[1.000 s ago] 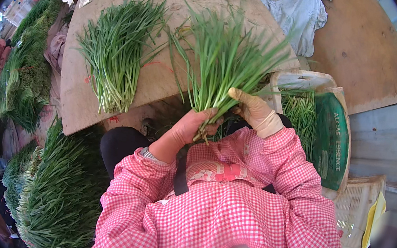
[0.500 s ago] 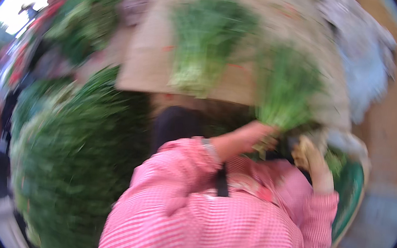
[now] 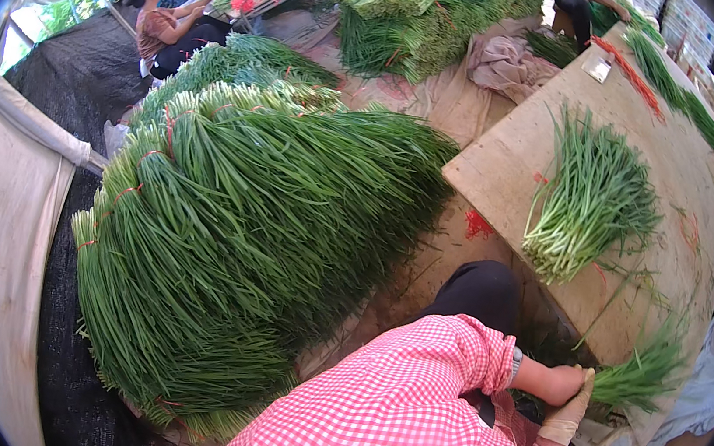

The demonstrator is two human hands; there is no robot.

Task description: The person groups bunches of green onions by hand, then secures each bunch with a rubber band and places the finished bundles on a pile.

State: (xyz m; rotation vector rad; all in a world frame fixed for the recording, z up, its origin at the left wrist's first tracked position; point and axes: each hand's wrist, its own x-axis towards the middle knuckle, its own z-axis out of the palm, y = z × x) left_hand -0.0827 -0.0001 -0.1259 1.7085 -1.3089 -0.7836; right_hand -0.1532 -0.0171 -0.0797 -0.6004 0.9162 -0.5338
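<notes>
- The stack of tied greens, well to the left of both hands, lies with its pale stem ends on the far side from them and its tips reaching rightward.
- The worktop spreads ahead of the left hand.
- On it, beyond that hand, the loose bunch has its stem ends facing the person and its tips pointing away.
- The held bunch is at both hands; its long axis runs rightward and slightly forward from them, tips fanned, stem ends hidden.
- The left hand looks curled around the stem end; a snug, light hold should align stems without bruising them.
- The gloved right hand meets the stem base; whether it grips, I cannot tell. Stragglers are probably best drawn out lengthwise.
</notes>
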